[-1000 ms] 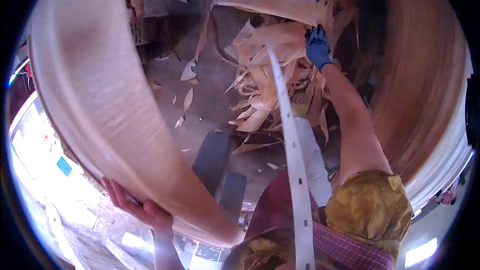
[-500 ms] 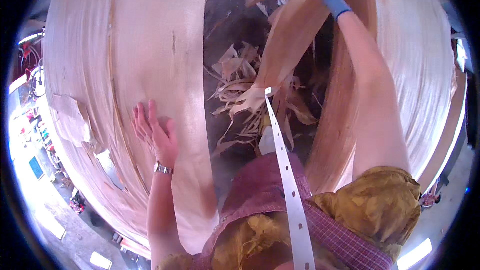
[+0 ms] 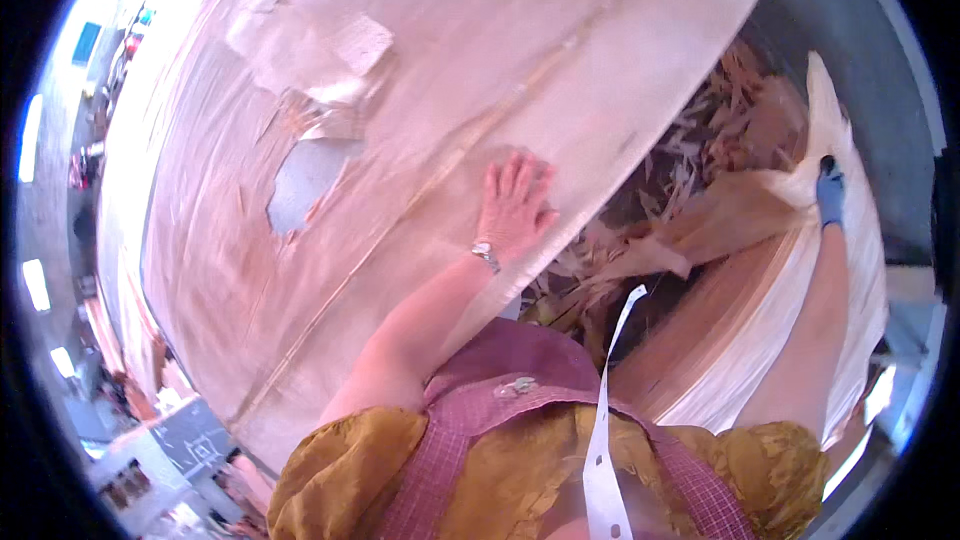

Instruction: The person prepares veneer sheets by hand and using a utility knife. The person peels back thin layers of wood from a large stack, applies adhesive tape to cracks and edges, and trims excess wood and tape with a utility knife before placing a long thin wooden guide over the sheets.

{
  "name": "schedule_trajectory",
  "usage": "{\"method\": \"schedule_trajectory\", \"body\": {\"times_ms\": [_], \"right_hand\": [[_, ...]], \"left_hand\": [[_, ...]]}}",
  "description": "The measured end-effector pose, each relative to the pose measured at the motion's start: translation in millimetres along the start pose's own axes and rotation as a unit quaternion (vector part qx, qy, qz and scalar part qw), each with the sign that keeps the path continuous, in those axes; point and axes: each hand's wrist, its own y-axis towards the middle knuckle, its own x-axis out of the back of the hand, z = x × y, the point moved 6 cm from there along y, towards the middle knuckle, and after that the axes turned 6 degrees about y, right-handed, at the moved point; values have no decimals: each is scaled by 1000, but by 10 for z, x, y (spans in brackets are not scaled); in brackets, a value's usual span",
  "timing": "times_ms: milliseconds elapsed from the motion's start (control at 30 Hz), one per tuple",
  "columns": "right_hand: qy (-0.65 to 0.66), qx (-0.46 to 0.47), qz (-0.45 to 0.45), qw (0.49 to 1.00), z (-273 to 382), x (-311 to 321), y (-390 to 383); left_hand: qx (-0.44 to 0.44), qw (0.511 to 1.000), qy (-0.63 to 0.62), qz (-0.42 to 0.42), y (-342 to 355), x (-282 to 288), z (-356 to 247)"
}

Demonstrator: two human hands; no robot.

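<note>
My bare left hand [image 3: 515,202], with a metal watch [image 3: 486,256] at the wrist, lies flat with spread fingers on a broad stack of pale wood veneer [image 3: 600,70]. A ragged hole [image 3: 305,185] and a torn flap [image 3: 310,35] mark that stack's surface beyond the hand. Out to the right, my right hand [image 3: 831,198] wears a blue glove with dark fingertips. Its fingers close on a twisted strip of veneer [image 3: 735,215], at the far end of a second veneer stack [image 3: 745,335]. The fingertips are partly hidden.
Torn veneer scraps [image 3: 690,155] litter the dark gap between the stacks. A white perforated strap [image 3: 602,470] hangs down in front of my purple apron [image 3: 510,365]. Grey floor [image 3: 880,60] shows at the far right, and a grey block-like object [image 3: 190,445] stands at lower left.
My view has swung, so the left stack now slants across the picture. My left hand still lies flat on it. My right hand has moved outward to the right with the veneer strip.
</note>
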Motion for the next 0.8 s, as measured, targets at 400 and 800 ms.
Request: {"method": "schedule_trajectory", "body": {"times_ms": [400, 800], "right_hand": [[98, 563, 59, 819, 6744, 381, -1762], [65, 560, 170, 808, 7013, -14, -1835]], "left_hand": [[192, 969, -129, -92, -760, 528, 1159], [323, 942, -88, -22, -1233, 456, 1616]]}}
